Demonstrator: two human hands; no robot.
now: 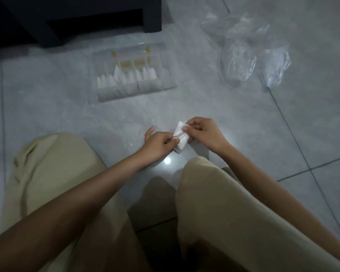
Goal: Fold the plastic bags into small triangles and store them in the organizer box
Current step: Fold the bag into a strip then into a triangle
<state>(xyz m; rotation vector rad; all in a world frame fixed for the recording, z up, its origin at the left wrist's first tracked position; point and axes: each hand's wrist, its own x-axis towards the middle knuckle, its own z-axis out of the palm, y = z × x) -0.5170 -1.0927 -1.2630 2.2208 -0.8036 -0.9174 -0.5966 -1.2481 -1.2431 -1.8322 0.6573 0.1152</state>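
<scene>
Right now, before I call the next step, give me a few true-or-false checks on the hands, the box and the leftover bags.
1. The left hand and the right hand both pinch the folded white bag. True.
2. The organizer box holds nothing. False: folded triangles stand in its middle row.
3. The loose clear bags lie on the tile floor to the right of the organizer box. True.
4. The folded white bag is already stored in the organizer box. False: it is in the hands, nearer the person than the box.
</scene>
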